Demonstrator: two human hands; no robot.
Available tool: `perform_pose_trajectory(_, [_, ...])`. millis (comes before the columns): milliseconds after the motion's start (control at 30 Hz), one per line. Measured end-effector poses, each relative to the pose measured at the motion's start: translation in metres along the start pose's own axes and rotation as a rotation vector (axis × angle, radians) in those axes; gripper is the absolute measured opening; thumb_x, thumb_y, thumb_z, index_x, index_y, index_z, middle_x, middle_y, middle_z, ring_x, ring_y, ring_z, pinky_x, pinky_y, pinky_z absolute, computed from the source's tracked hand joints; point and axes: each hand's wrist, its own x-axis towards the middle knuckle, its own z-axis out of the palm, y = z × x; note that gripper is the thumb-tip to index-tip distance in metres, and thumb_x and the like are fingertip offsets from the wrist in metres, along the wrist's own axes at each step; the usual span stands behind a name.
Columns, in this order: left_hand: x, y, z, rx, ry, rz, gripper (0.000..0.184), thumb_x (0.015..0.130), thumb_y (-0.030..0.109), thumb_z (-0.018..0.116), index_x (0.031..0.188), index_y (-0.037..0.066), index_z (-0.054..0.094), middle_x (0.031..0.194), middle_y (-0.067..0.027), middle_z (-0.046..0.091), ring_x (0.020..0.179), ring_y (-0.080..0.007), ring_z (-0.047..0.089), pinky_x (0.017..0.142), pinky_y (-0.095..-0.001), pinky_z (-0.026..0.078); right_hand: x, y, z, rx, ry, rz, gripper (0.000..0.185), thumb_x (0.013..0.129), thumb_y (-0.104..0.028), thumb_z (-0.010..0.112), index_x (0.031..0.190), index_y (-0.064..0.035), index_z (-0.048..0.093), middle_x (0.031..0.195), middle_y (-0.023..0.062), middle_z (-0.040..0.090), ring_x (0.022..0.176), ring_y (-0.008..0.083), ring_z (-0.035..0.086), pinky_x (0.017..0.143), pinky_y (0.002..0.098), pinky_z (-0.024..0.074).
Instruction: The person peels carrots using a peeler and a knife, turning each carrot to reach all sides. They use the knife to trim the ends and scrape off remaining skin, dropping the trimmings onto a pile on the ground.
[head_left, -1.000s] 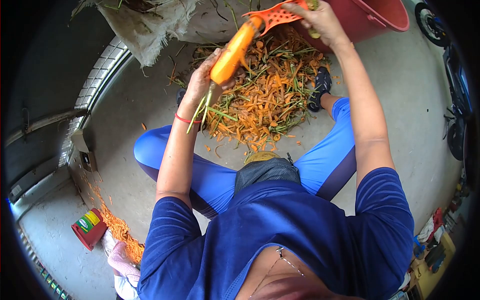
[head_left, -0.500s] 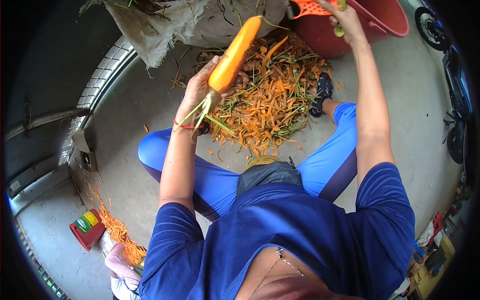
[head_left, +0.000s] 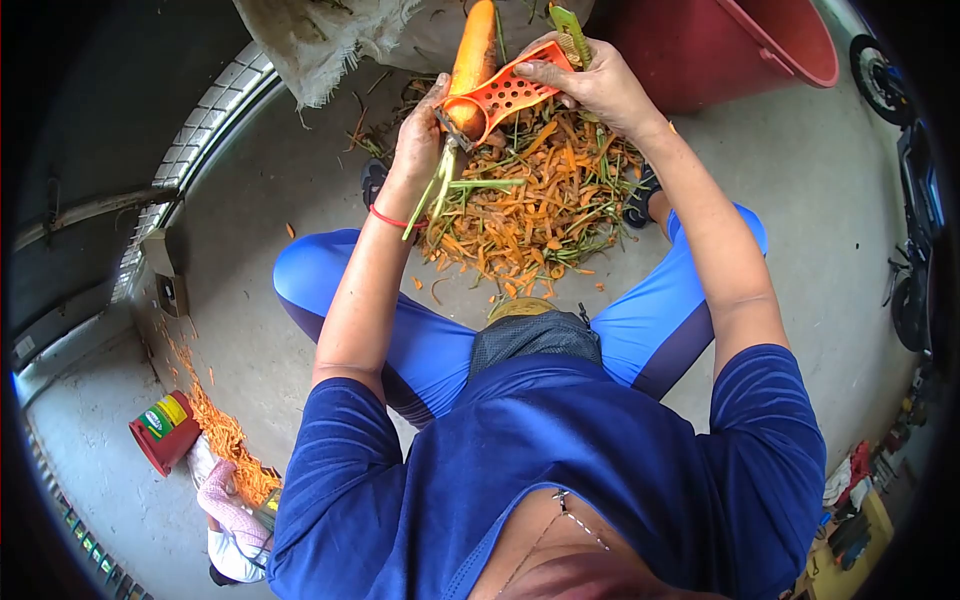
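In front of me, the person's left hand [head_left: 420,130] has its grip closed round a long, tapering orange carrot [head_left: 474,50] with green stalks, held up over a heap of orange peelings and green stems [head_left: 545,205] on the grey floor [head_left: 240,270]. The right hand [head_left: 597,88] clasps an orange perforated plastic peeler [head_left: 515,95], its head against the carrot's stalk end.

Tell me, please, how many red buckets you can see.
2: the large bucket at upper right and the small labelled bucket at lower left; others may be hidden.
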Motion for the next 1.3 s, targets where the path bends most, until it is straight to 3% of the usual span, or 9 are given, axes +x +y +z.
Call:
perform_pose_trajectory(233, [-0.006, -0.012, 0.014, -0.105, -0.074, -0.065, 0.044, 0.097, 0.033, 0.043, 0.125, -0.002, 0.046, 0.116, -0.0177, 0.057, 0.100, -0.0257, 0.062, 0.082, -0.0341, 0.055, 0.003, 0.001, -0.026, 0.064, 0.028, 0.089, 0.022, 0.082, -0.026, 0.072, 0.094, -0.0085, 0.069, 0.070, -0.0059, 0.060, 0.051, -0.0016, 0.042, 0.044, 0.0153, 0.0334])
perform_pose_trajectory(300, [-0.009, -0.002, 0.009, -0.147, -0.365, -0.154, 0.046, 0.097, 0.034, 0.041, 0.125, -0.002, 0.045, 0.115, -0.0188, 0.057, 0.097, -0.0257, 0.063, 0.082, -0.0335, 0.054, 0.014, 0.013, -0.075, 0.114, 0.191, 0.107, 0.022, 0.079, -0.027, 0.075, 0.092, -0.0105, 0.069, 0.071, -0.0061, 0.061, 0.050, -0.0015, 0.045, 0.041, 0.0158, 0.0337])
perform_pose_trajectory(333, [-0.013, -0.002, 0.009, -0.085, -0.251, -0.119, 0.047, 0.098, 0.034, 0.040, 0.126, -0.004, 0.044, 0.113, -0.0194, 0.058, 0.094, -0.0245, 0.063, 0.080, -0.0318, 0.053, 0.008, -0.032, -0.082, 0.032, 0.289, 0.208, 0.026, 0.080, -0.033, 0.073, 0.084, -0.0097, 0.062, 0.053, -0.0053, 0.043, 0.035, 0.0037, 0.031, 0.032, 0.0203, 0.0199])
perform_pose_trajectory(433, [-0.015, 0.006, 0.014, -0.057, -0.248, -0.115, 0.046, 0.098, 0.035, 0.040, 0.123, -0.003, 0.046, 0.109, -0.0182, 0.059, 0.089, -0.0229, 0.062, 0.077, -0.0314, 0.052, 0.016, -0.025, -0.112, -0.097, 0.511, 0.147, 0.027, 0.081, -0.034, 0.073, 0.083, -0.0105, 0.061, 0.052, -0.0046, 0.044, 0.035, 0.0038, 0.034, 0.032, 0.0201, 0.0239])
perform_pose_trajectory(700, [0.005, -0.007, 0.003, -0.042, -0.001, -0.048, 0.043, 0.097, 0.034, 0.044, 0.123, 0.000, 0.047, 0.111, -0.0136, 0.059, 0.089, -0.0203, 0.063, 0.077, -0.0331, 0.053, -0.005, -0.014, -0.009, 0.031, -0.022, 0.058, 0.024, 0.081, -0.030, 0.073, 0.093, -0.0088, 0.069, 0.070, -0.0060, 0.061, 0.052, -0.0006, 0.048, 0.046, 0.0163, 0.0376])
perform_pose_trajectory(967, [0.008, -0.017, -0.019, -0.057, 0.023, -0.046, 0.039, 0.097, 0.028, 0.044, 0.123, -0.001, 0.047, 0.115, -0.0136, 0.058, 0.098, -0.0230, 0.062, 0.083, -0.0330, 0.053, -0.002, -0.010, -0.008, -0.010, -0.050, 0.010, 0.025, 0.082, -0.029, 0.072, 0.096, -0.0090, 0.069, 0.073, -0.0057, 0.062, 0.056, -0.0002, 0.049, 0.049, 0.0166, 0.0392])
perform_pose_trajectory(1100, [-0.010, -0.001, 0.004, -0.111, -0.228, -0.151, 0.041, 0.097, 0.030, 0.044, 0.125, 0.002, 0.045, 0.109, -0.0124, 0.057, 0.089, -0.0249, 0.062, 0.072, -0.0281, 0.052, 0.014, 0.011, -0.048, -0.066, 0.089, -0.005, 0.023, 0.081, -0.027, 0.073, 0.095, -0.0094, 0.069, 0.077, -0.0054, 0.064, 0.054, -0.0006, 0.048, 0.048, 0.0163, 0.0391])
perform_pose_trajectory(1167, [-0.014, -0.001, 0.006, -0.041, -0.213, -0.132, 0.039, 0.097, 0.030, 0.044, 0.124, 0.003, 0.047, 0.109, -0.0122, 0.058, 0.090, -0.0225, 0.062, 0.070, -0.0299, 0.051, 0.010, -0.024, -0.071, -0.034, 0.184, 0.162, 0.025, 0.080, -0.032, 0.074, 0.084, -0.0098, 0.062, 0.054, -0.0043, 0.046, 0.037, 0.0034, 0.035, 0.032, 0.0198, 0.0235])
perform_pose_trajectory(1300, [-0.019, 0.002, 0.004, 0.046, -0.146, -0.128, 0.040, 0.096, 0.032, 0.045, 0.125, 0.003, 0.048, 0.107, -0.0106, 0.059, 0.091, -0.0195, 0.060, 0.072, -0.0280, 0.049, 0.022, -0.005, -0.123, -0.211, 0.473, 0.098, 0.030, 0.079, -0.036, 0.074, 0.081, -0.0093, 0.059, 0.054, -0.0043, 0.045, 0.035, 0.0041, 0.035, 0.031, 0.0201, 0.0239])
